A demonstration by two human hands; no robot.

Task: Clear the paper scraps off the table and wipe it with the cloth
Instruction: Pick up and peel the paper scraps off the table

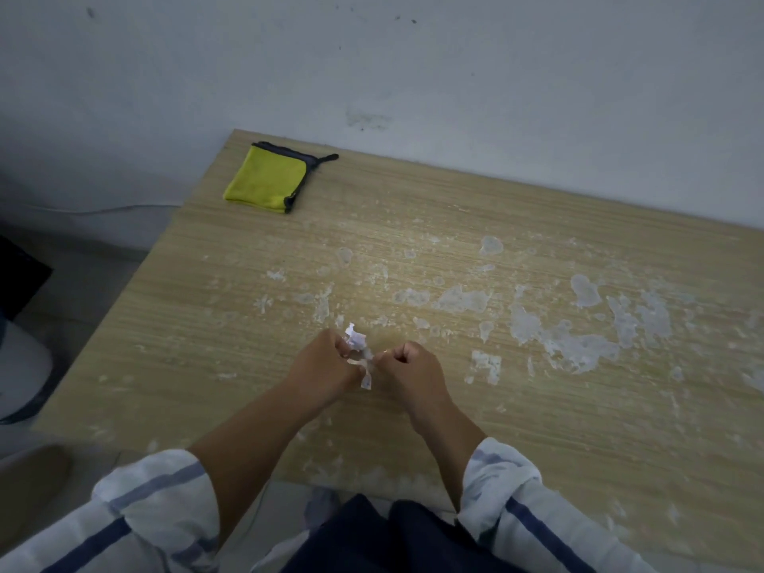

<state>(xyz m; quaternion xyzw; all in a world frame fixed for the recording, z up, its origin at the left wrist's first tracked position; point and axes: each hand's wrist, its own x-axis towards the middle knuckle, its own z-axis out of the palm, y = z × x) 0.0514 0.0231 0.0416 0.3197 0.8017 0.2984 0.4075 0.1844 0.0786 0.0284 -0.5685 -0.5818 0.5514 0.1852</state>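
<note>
Striped sleeves (157, 494) rolled clear, left hand (326, 368) and right hand (411, 366) both clench gathered paper scraps (356, 340), likely compacting them for disposal.

Matt wood-grain table (248, 324) w/ rough whitish patches; plush cloth (266, 179).

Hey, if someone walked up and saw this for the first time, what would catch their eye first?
The folded yellow cloth at the far left corner of the table stands out most against the pale wood. Next comes the left hand gripping crumpled white paper scraps mid-table, with the right hand curled close beside it. Flaky white patches spread across the right half.
</note>
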